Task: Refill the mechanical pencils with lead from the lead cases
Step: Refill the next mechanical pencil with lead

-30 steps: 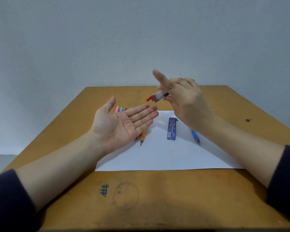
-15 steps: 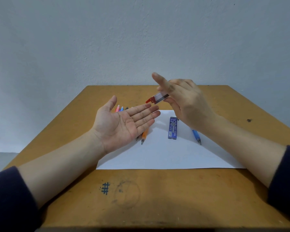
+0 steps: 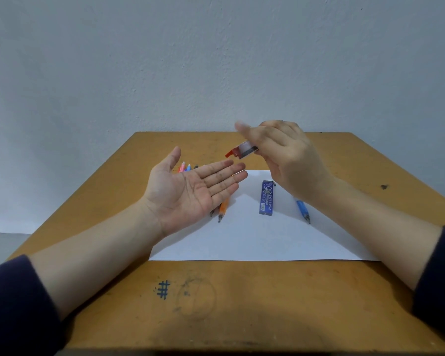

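Note:
My right hand [image 3: 285, 160] grips a small clear lead case with a red cap [image 3: 242, 151], tilted cap-down to the left above my left fingertips. My left hand [image 3: 190, 194] is held flat, palm up, under the case's red end; I see nothing lying in the palm. A blue lead case [image 3: 266, 197] lies on the white paper [image 3: 262, 240]. A blue mechanical pencil [image 3: 303, 211] lies partly under my right wrist. An orange pencil [image 3: 223, 210] and a dark one beside it stick out below my left hand. Pink and blue pencil ends [image 3: 185, 167] show behind the palm.
The wooden table [image 3: 242, 304] carries a drawn hash mark [image 3: 163, 289] and a faint circle near its front edge. A dark spot [image 3: 383, 187] marks the right side. A pale wall stands right behind the table's far edge.
My right hand has bobbed slightly with the red-capped case, its forefinger now blurred. My left palm stays in place beneath it.

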